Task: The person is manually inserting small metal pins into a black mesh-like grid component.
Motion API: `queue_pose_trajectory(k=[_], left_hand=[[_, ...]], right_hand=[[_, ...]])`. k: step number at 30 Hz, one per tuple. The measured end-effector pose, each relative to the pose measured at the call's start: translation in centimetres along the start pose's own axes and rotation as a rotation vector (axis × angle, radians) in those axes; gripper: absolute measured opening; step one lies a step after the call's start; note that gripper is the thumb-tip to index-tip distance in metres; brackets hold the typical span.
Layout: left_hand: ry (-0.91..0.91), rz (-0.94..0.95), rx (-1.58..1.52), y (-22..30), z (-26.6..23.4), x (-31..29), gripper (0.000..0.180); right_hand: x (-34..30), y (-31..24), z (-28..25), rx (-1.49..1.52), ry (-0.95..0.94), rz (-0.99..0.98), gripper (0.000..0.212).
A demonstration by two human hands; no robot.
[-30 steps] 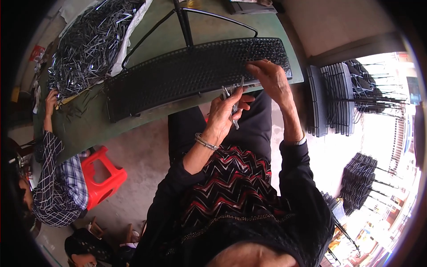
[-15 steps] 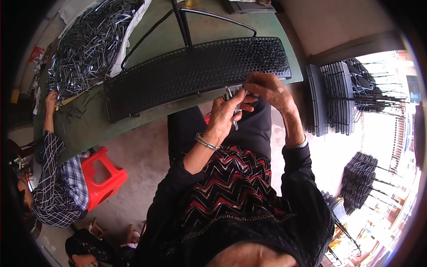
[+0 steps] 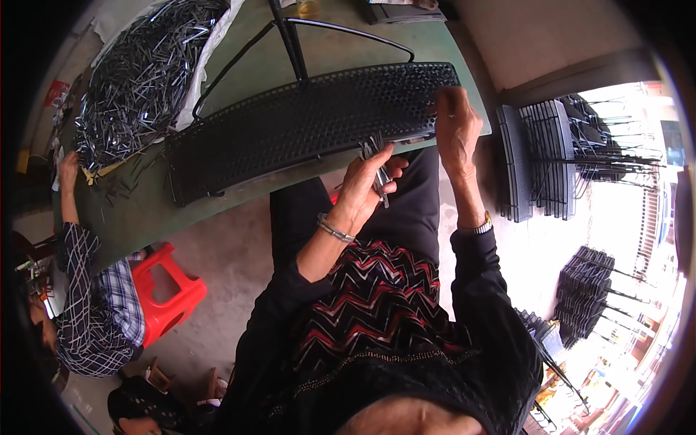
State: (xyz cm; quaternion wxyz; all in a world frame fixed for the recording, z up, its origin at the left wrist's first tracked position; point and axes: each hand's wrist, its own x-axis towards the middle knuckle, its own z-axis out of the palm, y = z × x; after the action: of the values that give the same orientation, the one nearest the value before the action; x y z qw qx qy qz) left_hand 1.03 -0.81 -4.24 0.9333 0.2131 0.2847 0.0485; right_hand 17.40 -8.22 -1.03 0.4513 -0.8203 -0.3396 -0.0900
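Note:
A bundle of thin dark metal strips (image 3: 377, 165) is gripped in my left hand (image 3: 357, 187), just off the near edge of a black perforated metal panel (image 3: 290, 119). The long, slightly curved panel lies across the table, with black bent rods (image 3: 291, 47) rising from its far side. My right hand (image 3: 460, 130) is at the panel's right end, fingers curled and pinched against its surface. Whatever those fingertips may hold is hidden behind the hand.
A large heap of dark metal strips (image 3: 148, 80) lies in a white sack on the green table (image 3: 138, 217). A co-worker's hand (image 3: 68, 168) touches its edge. A red stool (image 3: 190, 293) stands left; stacked black racks (image 3: 551, 156) stand right. A glass (image 3: 309, 9) sits far back.
My right hand has left the strips by my left hand and moved right and away onto the panel's right end. My left hand keeps its bundle nearly in place.

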Motion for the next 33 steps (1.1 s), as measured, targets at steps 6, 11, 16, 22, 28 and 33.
queue_pose_trajectory(k=[6, 11, 16, 22, 28, 33], left_hand=[[-0.006, 0.013, -0.121, -0.4, -1.4, 0.1, 0.024], [0.004, 0.013, -0.088, 0.0, -0.5, -0.5, 0.026], [0.0, 0.088, 0.01, 0.2, -0.1, -1.0, 0.027], [0.054, 0.143, 0.08, 0.2, 1.0, -1.7, 0.027], [0.047, 0.135, 0.087, -0.3, 0.6, -1.4, 0.026], [0.037, 0.141, 0.118, -0.3, 0.8, -1.8, 0.026]], right_hand=[[-0.1, 0.0, 0.2, -0.059, -0.036, -0.06, 0.009], [0.3, 0.2, 0.2, -0.115, -0.104, -0.066, 0.007], [1.2, -0.4, 0.5, -0.277, -0.079, -0.172, 0.008], [1.0, -0.5, 0.8, -0.274, -0.139, -0.169, 0.008], [1.5, -0.7, 1.1, -0.323, -0.203, -0.229, 0.01], [1.3, 0.0, 0.9, -0.341, -0.162, -0.195, 0.013]])
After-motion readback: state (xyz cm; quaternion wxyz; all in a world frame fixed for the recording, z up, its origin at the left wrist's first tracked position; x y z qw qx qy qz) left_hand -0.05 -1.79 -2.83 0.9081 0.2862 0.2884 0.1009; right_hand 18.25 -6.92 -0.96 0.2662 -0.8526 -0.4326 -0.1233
